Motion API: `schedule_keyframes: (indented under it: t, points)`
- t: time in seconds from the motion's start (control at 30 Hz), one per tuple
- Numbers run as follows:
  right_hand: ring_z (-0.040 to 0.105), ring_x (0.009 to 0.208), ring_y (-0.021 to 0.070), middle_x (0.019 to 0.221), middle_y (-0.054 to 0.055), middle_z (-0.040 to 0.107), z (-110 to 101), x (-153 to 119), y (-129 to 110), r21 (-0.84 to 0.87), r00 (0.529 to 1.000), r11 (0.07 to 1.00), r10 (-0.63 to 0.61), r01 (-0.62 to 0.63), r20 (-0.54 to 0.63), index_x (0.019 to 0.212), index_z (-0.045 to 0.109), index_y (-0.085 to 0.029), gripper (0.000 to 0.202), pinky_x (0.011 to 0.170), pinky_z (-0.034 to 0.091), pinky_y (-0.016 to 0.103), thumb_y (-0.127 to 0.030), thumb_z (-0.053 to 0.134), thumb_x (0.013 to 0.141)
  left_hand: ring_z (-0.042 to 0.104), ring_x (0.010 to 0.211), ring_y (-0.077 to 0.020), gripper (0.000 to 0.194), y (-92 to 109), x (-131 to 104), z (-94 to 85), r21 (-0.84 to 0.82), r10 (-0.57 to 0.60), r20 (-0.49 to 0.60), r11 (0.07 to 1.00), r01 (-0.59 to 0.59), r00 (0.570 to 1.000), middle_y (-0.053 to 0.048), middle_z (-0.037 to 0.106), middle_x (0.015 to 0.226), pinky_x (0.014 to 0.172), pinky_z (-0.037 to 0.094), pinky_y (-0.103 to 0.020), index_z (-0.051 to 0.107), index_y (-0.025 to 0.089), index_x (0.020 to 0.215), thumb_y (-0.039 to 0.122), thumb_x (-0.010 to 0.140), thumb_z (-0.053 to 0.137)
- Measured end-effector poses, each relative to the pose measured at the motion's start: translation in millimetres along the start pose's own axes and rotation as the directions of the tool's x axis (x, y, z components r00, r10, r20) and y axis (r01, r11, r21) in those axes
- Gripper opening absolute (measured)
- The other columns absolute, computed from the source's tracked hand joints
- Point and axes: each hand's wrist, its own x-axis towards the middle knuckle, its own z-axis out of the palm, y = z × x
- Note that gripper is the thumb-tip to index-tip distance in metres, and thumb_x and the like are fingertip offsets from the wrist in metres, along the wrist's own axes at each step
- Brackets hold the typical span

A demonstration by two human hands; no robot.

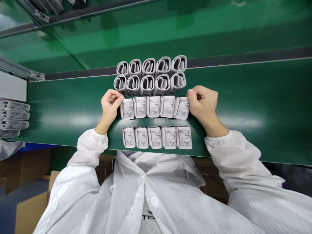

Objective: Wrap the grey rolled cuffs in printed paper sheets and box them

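A middle row of rolled cuffs [153,106], grey-white with printed line drawings, lies across the green table between my two hands. My left hand [111,104] has its fingers curled and its thumb and fingertips at the row's left end cuff [127,109]. At the other end, my right hand [204,101] is closed, thumb and bent forefinger against the slightly tilted right end cuff [182,108]. Behind them, two rows of similar cuffs [147,85] stand on end, their coiled edges facing up. A nearer row of cuffs [155,137] lies printed side up.
The green table [255,113] runs left to right, with a dark rail [243,60] along its back. More cuffs [14,115] are stacked at the far left beside a white panel [13,86]. Cardboard boxes [31,211] stand below the front edge.
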Motion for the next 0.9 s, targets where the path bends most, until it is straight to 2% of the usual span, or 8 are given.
schedule_keyframes:
  t: [0.2,0.47,0.73,0.9]
  points:
    - [0.046,0.058,0.0226,0.062,0.003,0.052,0.8,-1.8,1.8,0.005,1.000,1.000,-0.004,0.004,-0.010,0.067,0.047,-0.031,0.055,0.059,0.036,0.046,-0.064,0.063,0.108,0.068,0.068,-0.0135,0.053,1.5,-0.5,0.2,0.004,-0.020,-0.002,1.000,0.020,1.000,0.003,0.068,0.078,0.067,0.057,-0.031,0.064,0.026,0.088,0.067,0.086,0.097]
    - [0.045,0.058,0.0212,0.062,0.003,0.053,1.3,-2.5,3.6,0.043,1.000,0.999,-0.004,0.005,-0.025,0.066,0.048,-0.030,0.057,0.061,0.034,0.045,-0.064,0.067,0.108,0.070,0.069,-0.0121,0.047,1.0,-0.2,0.8,-0.038,-0.009,0.008,0.999,0.009,1.000,0.004,0.071,0.078,0.067,0.057,-0.027,0.068,0.026,0.089,0.062,0.088,0.098]
    - [0.044,0.056,0.0206,0.061,0.001,0.052,3.0,-1.5,7.7,0.034,0.998,0.999,-0.040,0.042,-0.041,0.066,0.048,-0.030,0.057,0.059,0.033,0.044,-0.062,0.067,0.109,0.069,0.070,-0.0113,0.051,3.2,-1.0,2.9,0.016,0.029,0.008,0.999,-0.029,1.000,0.004,0.068,0.078,0.066,0.055,-0.026,0.066,0.025,0.088,0.061,0.084,0.102]
    - [0.043,0.055,0.0193,0.061,0.000,0.051,2.3,-0.7,5.5,0.031,0.997,0.998,-0.055,0.057,-0.052,0.066,0.047,-0.029,0.059,0.059,0.032,0.043,-0.065,0.066,0.109,0.068,0.070,-0.0123,0.058,2.8,-0.2,2.5,0.057,0.023,-0.004,0.998,-0.023,1.000,0.004,0.065,0.078,0.066,0.056,-0.028,0.062,0.026,0.087,0.067,0.081,0.101]
